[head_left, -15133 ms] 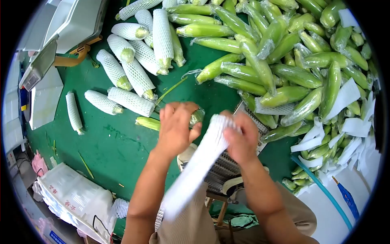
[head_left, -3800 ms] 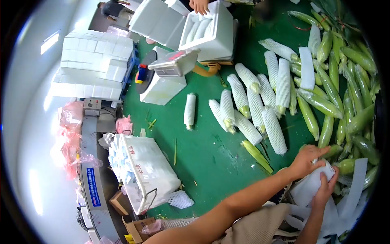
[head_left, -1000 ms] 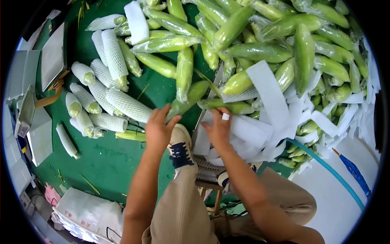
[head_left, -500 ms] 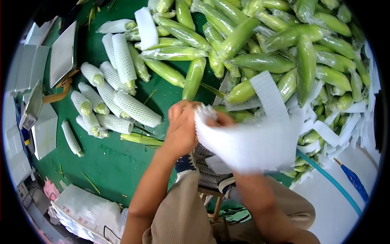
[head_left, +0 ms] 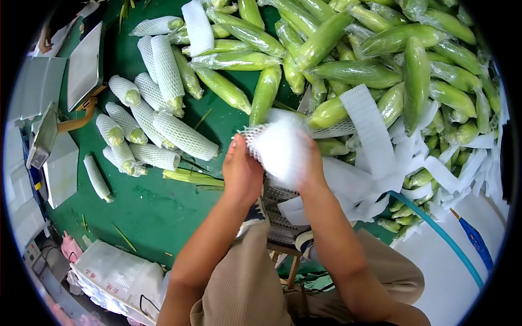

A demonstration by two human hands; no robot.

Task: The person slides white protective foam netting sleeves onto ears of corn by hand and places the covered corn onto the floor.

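A white foam net sleeve [head_left: 281, 145] is stretched between my hands, its right part smeared by motion. My left hand [head_left: 243, 169] is closed on the meshed left end, thumb up. My right hand [head_left: 312, 167] grips the other side, with its fingers partly hidden behind the foam. Whether anything sits inside the sleeve I cannot tell. Just beyond the hands lies a film-wrapped green ear of corn [head_left: 266, 93]. To the left, several ears in foam nets, such as one netted ear [head_left: 186, 136], lie on the green floor [head_left: 147, 217].
A large heap of film-wrapped corn [head_left: 359, 76] fills the upper right. Loose flat foam sleeves [head_left: 365, 127] lie beside it. At left stands a scale [head_left: 85, 68]. A teal hose [head_left: 435, 233] runs at lower right, and a white bag [head_left: 117, 277] sits lower left.
The long white foam piece that swung in a blur across my right hand now lies off to the right. My hands have moved apart, with a foam sleeve opened out between them.
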